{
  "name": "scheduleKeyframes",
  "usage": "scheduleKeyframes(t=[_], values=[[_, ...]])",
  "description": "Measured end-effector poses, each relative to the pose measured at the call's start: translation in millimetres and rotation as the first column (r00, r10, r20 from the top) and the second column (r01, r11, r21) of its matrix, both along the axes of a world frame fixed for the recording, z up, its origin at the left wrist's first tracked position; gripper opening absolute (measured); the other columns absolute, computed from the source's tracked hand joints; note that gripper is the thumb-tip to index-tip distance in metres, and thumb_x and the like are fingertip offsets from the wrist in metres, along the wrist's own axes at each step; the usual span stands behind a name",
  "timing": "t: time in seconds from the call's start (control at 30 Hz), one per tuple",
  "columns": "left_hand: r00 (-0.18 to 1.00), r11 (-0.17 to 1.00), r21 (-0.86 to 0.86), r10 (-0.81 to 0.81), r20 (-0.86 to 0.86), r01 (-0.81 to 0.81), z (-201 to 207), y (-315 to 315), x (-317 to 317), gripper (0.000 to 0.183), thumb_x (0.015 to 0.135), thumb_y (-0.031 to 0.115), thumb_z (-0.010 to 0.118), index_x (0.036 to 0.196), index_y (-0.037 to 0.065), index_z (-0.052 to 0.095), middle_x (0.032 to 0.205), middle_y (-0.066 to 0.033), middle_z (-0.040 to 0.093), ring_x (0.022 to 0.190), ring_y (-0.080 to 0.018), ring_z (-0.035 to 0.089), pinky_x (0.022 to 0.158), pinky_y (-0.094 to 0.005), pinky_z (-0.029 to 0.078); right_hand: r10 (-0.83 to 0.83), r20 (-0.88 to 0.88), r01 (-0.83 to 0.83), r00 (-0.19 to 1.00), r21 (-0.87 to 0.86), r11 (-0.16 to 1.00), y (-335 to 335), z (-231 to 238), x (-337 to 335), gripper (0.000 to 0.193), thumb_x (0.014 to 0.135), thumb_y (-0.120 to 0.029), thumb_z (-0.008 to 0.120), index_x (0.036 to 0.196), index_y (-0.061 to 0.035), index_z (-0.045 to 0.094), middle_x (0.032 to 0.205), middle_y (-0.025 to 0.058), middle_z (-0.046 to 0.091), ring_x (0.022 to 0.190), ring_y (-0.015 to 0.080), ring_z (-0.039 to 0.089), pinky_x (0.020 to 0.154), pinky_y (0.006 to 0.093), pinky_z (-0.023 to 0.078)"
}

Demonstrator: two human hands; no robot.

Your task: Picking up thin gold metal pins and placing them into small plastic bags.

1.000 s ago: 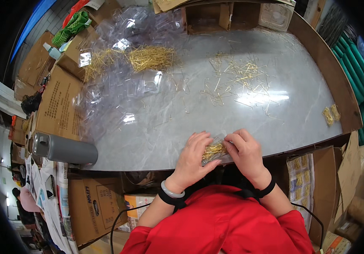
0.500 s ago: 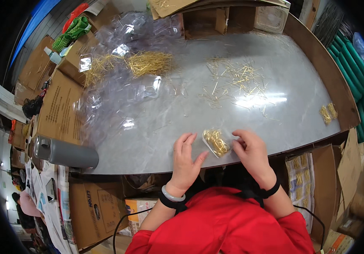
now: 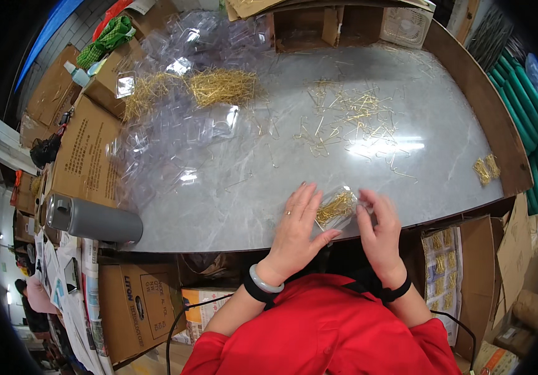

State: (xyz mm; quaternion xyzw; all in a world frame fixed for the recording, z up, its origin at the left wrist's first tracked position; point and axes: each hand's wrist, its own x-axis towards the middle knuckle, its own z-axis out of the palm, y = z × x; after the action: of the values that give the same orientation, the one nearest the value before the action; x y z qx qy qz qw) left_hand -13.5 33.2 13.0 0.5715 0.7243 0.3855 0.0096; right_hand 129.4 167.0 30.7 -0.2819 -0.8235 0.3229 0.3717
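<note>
A small clear plastic box (image 3: 337,210) of gold-coloured wire hooks lies between my hands near the table's front edge, tilted up to the right. My left hand (image 3: 295,228) is at its left end, fingers along the far side and thumb at the near corner. At the right end, my right hand (image 3: 381,232) has thumb and forefinger closed at the box's edge. Loose gold hooks (image 3: 359,115) are scattered beyond. A thick pile of gold hooks (image 3: 224,87) rests farther left, among many empty clear plastic boxes (image 3: 187,134).
A grey bottle (image 3: 94,219) lies on its side at the left edge. Two small gold hook bundles (image 3: 486,169) sit at the right by the raised board rim (image 3: 487,94). At the back stand a cardboard shelf (image 3: 306,28) and a white fan (image 3: 404,26). Below right is an open carton (image 3: 478,281).
The box has turned, its right end now pointing up and away. My left hand has moved right onto its left end; my right hand has shifted slightly right.
</note>
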Motion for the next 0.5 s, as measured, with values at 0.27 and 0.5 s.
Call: scheduleKeyframes(t=[0.27, 0.5], values=[[0.990, 0.999, 0.021, -0.042, 0.135, 0.039, -6, 7, 1, 0.067, 0.083, 0.017, 0.082, 0.139, -0.003, 0.052, 0.147, -0.0220, 0.050, 0.135, -0.0398, 0.051, 0.110, -0.0442, 0.045, 0.194, -0.010, -0.190, 0.981, 0.171, 0.967, -4, -6, -4, 0.032, 0.089, 0.000, 0.066, 0.120, -0.0027, 0.067, 0.100, 0.0101, 0.071, 0.098, 0.0319, 0.064, 0.090, 0.0414, 0.047], [0.988, 0.998, 0.027, -0.059, 0.142, 0.055, 0, 7, 0, 0.067, 0.077, 0.015, 0.084, 0.135, -0.002, 0.056, 0.141, -0.0208, 0.055, 0.127, -0.0386, 0.056, 0.106, -0.0435, 0.048, 0.074, 0.047, -0.078, 0.996, 0.086, 0.993, 15, -6, -19, 0.018, 0.088, -0.004, 0.069, 0.106, -0.0031, 0.069, 0.095, 0.0113, 0.068, 0.089, 0.0336, 0.063, 0.082, 0.0426, 0.049]])
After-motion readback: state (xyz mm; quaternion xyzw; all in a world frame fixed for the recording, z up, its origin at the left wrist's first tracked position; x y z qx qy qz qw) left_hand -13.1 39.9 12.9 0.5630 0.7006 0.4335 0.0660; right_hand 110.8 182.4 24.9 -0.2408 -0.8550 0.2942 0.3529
